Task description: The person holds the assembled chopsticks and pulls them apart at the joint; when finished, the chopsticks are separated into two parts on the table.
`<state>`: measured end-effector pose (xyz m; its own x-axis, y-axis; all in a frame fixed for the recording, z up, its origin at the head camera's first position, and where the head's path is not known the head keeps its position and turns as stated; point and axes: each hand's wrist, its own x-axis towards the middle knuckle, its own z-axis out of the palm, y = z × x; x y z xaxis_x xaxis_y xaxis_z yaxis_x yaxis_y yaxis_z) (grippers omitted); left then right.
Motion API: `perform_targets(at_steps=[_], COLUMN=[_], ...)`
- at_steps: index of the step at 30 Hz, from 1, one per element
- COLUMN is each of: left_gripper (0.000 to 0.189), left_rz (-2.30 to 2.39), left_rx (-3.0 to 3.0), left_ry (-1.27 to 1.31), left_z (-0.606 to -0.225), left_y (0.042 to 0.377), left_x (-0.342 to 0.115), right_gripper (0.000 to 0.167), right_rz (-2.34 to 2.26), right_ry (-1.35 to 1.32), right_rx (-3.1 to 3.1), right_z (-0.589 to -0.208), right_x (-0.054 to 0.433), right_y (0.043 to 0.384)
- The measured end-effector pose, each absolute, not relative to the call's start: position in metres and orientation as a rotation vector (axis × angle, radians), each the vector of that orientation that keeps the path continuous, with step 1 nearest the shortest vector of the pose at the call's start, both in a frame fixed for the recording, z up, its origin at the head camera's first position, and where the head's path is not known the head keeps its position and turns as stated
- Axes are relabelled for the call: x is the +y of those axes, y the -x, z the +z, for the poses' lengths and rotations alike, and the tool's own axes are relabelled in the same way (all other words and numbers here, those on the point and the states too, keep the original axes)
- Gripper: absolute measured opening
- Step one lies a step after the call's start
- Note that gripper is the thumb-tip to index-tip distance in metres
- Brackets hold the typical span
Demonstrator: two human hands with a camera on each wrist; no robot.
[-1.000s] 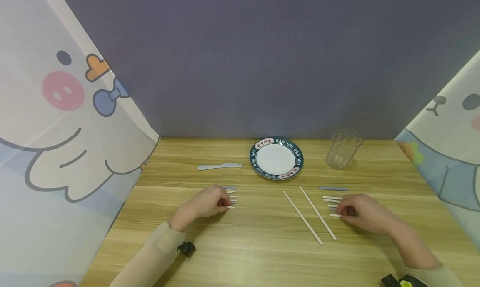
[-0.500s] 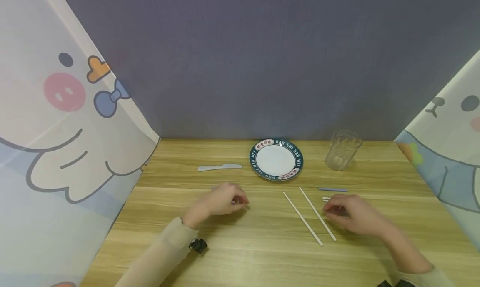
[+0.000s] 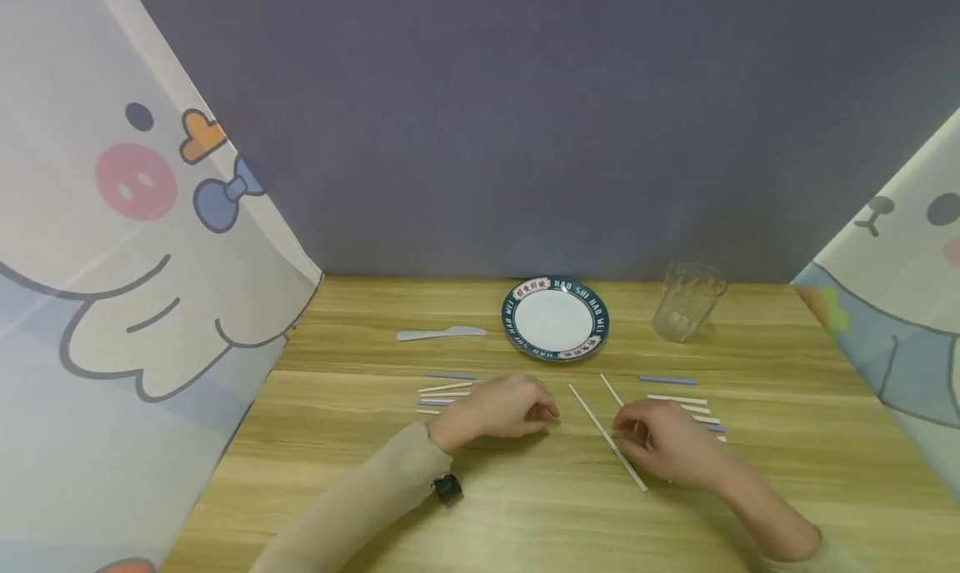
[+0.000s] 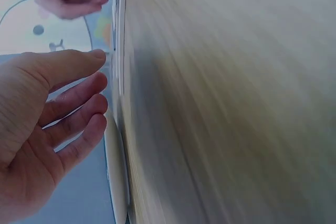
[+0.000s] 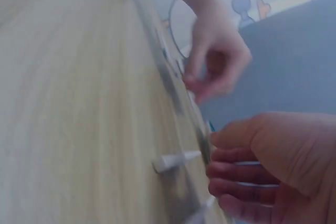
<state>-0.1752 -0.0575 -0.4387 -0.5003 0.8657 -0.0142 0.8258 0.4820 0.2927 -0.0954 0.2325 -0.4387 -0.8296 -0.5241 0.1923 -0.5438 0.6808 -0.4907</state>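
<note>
My left hand (image 3: pixel 501 408) hovers over the middle of the table, fingers loosely bent and holding nothing; the left wrist view shows a gap between its thumb and fingers (image 4: pixel 79 119). Right of it lies a long thin white stick (image 3: pixel 606 436). A second long white stick (image 3: pixel 611 387) is mostly covered by my right hand (image 3: pixel 670 441), whose relaxed fingers hold nothing; whether they touch it I cannot tell. Short white sticks (image 3: pixel 446 386) and blue ones lie in a row by my left forearm. Another row of short white sticks (image 3: pixel 678 400) extends behind my right hand.
A green-rimmed white plate (image 3: pixel 510 321) sits at the back middle. Left of it is a white knife (image 3: pixel 442 334); a clear glass (image 3: pixel 686 302) stands to the right. A grey partition (image 3: pixel 555 140) rises behind, with cartoon-printed sheets (image 3: pixel 187 298) on both sides.
Both hands have left the rows of short sticks and moved inward, the left one rightward and the right one leftward to the long sticks. The short rows are now more exposed.
</note>
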Motion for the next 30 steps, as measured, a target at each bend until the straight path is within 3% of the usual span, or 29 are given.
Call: perform_targets(at_steps=[9,15,23,30], left_gripper=[0.023,0.029,0.013,0.011], left_rz=[0.330,0.288,0.343,0.536], left_rx=[2.579,2.578,2.580,2.613], left_ry=[-1.590,-1.600,-1.560,-1.501], left_z=[-0.438,-0.441,-0.442,-0.437], left_y=[0.178,0.178,0.175,0.177], left_x=[-0.022,-0.010,-0.014,-0.026], right_gripper=[0.024,0.022,0.028,0.016], right_rz=[0.700,0.739,0.608,0.501], right_ry=[-0.752,-0.743,-0.725,-0.821], right_rx=[-2.988,-3.047,-2.963,-2.904], right_z=[-0.448,-0.448,-0.441,-0.422], right_x=[0.219,0.211,0.203,0.196], right_y=[0.093,0.094,0.099,0.110])
